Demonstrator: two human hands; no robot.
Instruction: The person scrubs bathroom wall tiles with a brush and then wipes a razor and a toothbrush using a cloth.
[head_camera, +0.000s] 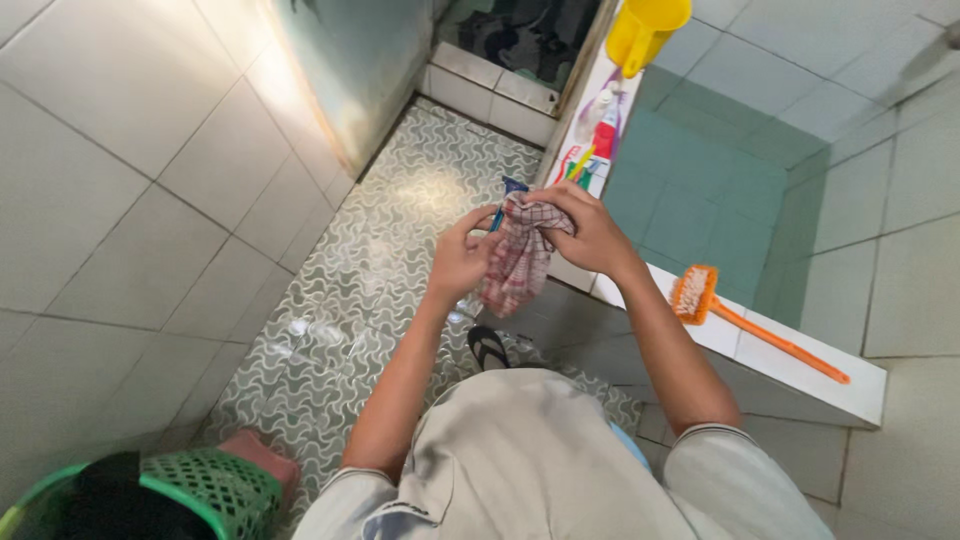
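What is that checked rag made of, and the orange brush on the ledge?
The rag, bunched in both hands, looks like thin woven cotton: soft folds, matte, red checked lines. The brush looks like hard plastic: smooth, slightly shiny orange handle, stiff pale bristles. The ledge seems glazed white tile, glossy.

Bright, even daylight; glare on patterned floor (400, 220); wide-angle bending at edges.

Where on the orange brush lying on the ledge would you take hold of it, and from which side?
Grip the orange brush by its long thin handle, coming from above. It lies flat along the white ledge, bristle head toward the hands, handle stretched out bare and clear of other things.
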